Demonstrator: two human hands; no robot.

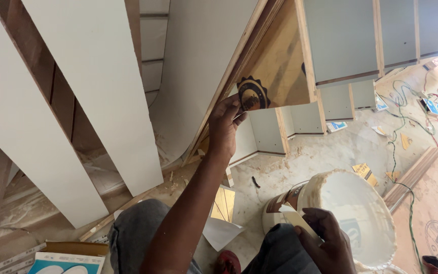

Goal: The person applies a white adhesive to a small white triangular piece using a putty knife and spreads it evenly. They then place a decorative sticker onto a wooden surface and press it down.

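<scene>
While left hand (226, 124) pinches laminate sheet (198, 71), right grip (325, 238) holds scraper (297, 219), over glue bucket (353, 218)

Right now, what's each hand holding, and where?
Left hand grips the plywood panel at its lower edge. Right hand pinches a flat scraper at one end, over the bucket.

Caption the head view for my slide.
Left hand grips a curved plywood panel's edge; right hand holds a scraper over a glue bucket.
</scene>
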